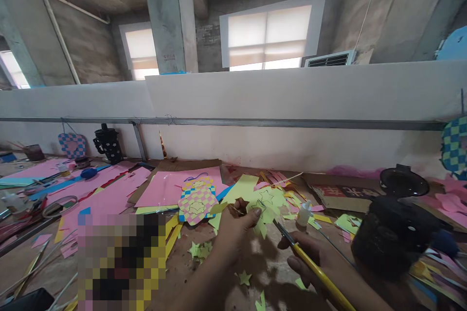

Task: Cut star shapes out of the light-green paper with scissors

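My left hand (239, 223) is closed on a sheet of light green paper (268, 199), its thumb pressed over the edge. Star outlines are drawn on the sheet. Just right of the paper, my right hand (314, 255) grips a slim yellow-handled tool (310, 262) with a dark metal blade. The blade tip points up and left towards the sheet, and I cannot tell whether it touches. Beneath my hands lie a cut-out green star (244, 278) and a small pile of green stars (200, 250) on the brown tabletop (222, 296).
A checkered pink and yellow paper craft (197, 204) lies behind my left hand. A small white glue bottle (304, 214) stands near the right hand. Further right is a large black cup (390, 238). Pink sheets (127, 194) and scraps cover the left; a white partition (255, 97) rises behind.
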Available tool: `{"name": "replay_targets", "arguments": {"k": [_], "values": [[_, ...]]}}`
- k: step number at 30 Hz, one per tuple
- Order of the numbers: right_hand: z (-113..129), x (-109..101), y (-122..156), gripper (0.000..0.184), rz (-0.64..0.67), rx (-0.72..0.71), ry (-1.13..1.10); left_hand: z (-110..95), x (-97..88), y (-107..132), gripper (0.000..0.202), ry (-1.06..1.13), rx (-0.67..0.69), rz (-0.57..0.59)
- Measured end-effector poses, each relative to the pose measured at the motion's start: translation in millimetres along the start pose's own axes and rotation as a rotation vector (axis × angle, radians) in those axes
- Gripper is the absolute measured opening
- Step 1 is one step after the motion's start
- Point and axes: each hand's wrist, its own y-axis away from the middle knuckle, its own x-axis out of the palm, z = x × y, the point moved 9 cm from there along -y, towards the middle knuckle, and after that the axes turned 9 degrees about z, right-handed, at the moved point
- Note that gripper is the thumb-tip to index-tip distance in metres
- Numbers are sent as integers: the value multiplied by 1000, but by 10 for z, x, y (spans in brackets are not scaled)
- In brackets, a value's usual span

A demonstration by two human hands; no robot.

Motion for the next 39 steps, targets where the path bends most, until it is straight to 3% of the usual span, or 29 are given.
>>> {"name": "replay_targets", "arguments": {"k": [10,17,24,30,36,39], "values": [[-53,-12,-19,42,5,-60,-56,57,49,3,34,-8,-39,68],[-63,-94,-2,37,-14,-31,-19,32,-74,-50,55,51,-75,-48],[4,-151,17,42,23,-49,78,23,28,-15,36,-133,-220,172],[-62,-157,63,49,61,31,56,-43,39,23,28,-198,-283,246],[26,-189,123,31,78,-11,160,-107,34,39,21,-278,-311,322],[66,-185,122,31,85,-55,184,-108,52,41,15,-317,-332,382]]}}
